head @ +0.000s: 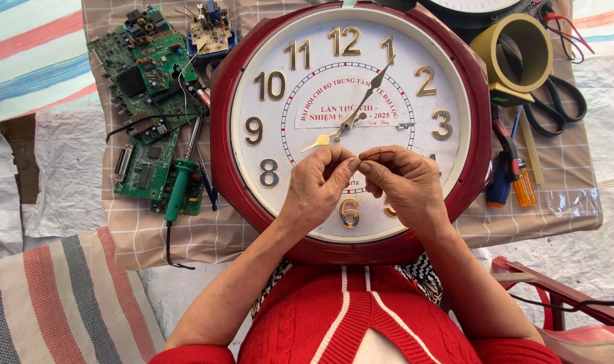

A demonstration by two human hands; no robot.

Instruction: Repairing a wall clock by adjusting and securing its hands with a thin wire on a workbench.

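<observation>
Here both hands, left hand [318,183] and right hand [403,182], pinch together above the wall clock [266,87].

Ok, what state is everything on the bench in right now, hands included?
Wall clock: lying face up, hands fitted.
Left hand: pinched, fingertips meeting the right's.
Right hand: pinched on something too small to identify.
Soldering iron: lying on the circuit boards.
Tape roll: lying flat.
Scissors: lying closed.
</observation>
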